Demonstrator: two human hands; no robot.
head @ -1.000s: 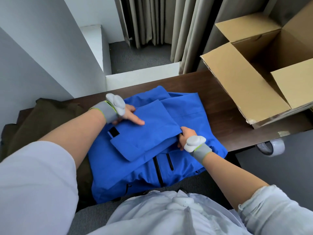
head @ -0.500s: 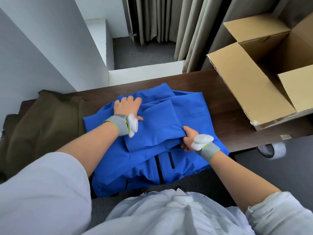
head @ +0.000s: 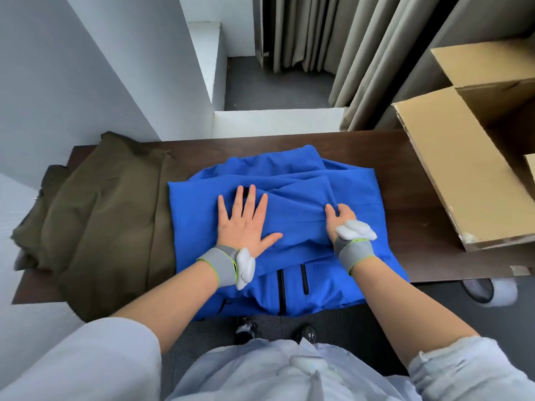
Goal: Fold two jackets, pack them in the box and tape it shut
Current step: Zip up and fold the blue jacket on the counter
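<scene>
A blue jacket (head: 197, 215) lies partly folded in the middle of the dark wooden table (head: 385, 157), its lower hem hanging over the front edge. My left hand (head: 246, 221) rests flat on it, palm down with the fingers spread. My right hand (head: 341, 217) pinches the edge of a folded blue layer at the jacket's right side. An olive-green jacket (head: 98, 209) lies bunched at the table's left end. An open cardboard box (head: 451, 169) lies tipped at the right end, its flaps spread.
A roll of clear tape (head: 492, 290) hangs at the table's front right edge. Grey curtains (head: 362, 53) hang behind the table and a white wall (head: 72, 68) rises at the left. My shoes (head: 246, 328) stand on dark carpet below.
My left hand slid from the jacket's upper left to its middle and flattened with fingers spread. My right hand kept its pinch on the folded edge. The view swung left.
</scene>
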